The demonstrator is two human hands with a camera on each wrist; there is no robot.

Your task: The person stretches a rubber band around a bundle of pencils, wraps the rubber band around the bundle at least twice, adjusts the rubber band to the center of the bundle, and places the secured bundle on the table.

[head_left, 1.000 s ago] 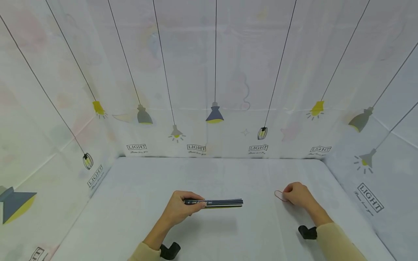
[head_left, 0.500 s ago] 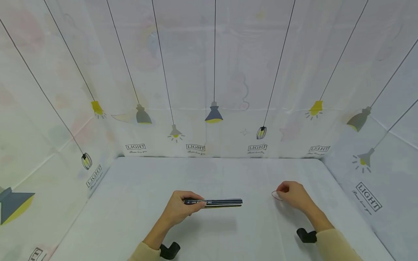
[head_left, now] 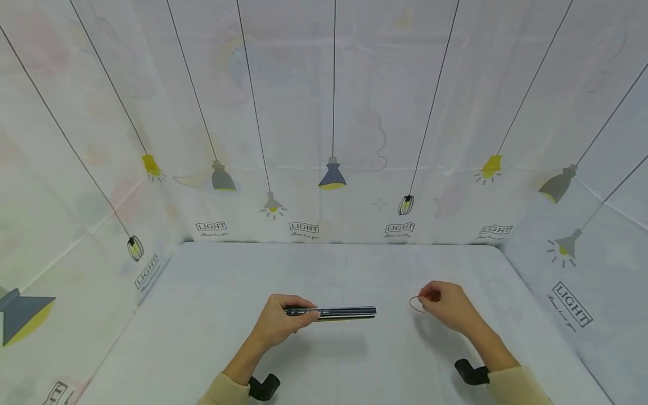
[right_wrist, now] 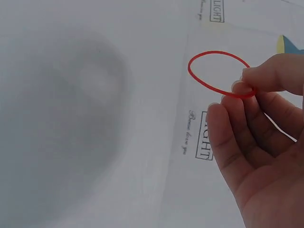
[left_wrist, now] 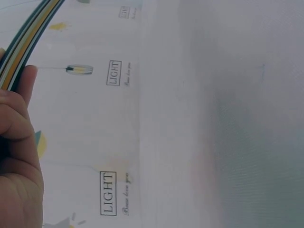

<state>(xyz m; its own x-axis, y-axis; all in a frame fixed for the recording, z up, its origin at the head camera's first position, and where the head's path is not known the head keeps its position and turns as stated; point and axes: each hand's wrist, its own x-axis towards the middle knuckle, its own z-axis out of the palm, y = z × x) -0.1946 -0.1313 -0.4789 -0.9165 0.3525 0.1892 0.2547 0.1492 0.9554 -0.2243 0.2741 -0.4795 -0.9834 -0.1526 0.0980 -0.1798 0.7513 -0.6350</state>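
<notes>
My left hand (head_left: 278, 323) grips one end of a bundle of long thin sticks (head_left: 349, 313), striped dark, white and yellowish; their exact kind is unclear. The bundle points right, raised above the table, with its shadow below. Up close in the left wrist view, the bundle (left_wrist: 31, 35) runs out past the fingertips. To the right, my right hand (head_left: 450, 306) pinches a thin red rubber band between thumb and fingertips. That rubber band (right_wrist: 216, 52) hangs as an open loop toward the left, apart from the bundle.
A white-covered table (head_left: 385, 360) lies beneath both hands. Behind and at the sides rises a pale curtain (head_left: 283, 112) printed with hanging lamps. Black angled pieces (head_left: 265, 388) sit at both wrists, beside the cream sleeves (head_left: 518, 388).
My right hand has moved a little left, carrying the rubber band nearer the bundle. My left hand holds the bundle in nearly the same place.
</notes>
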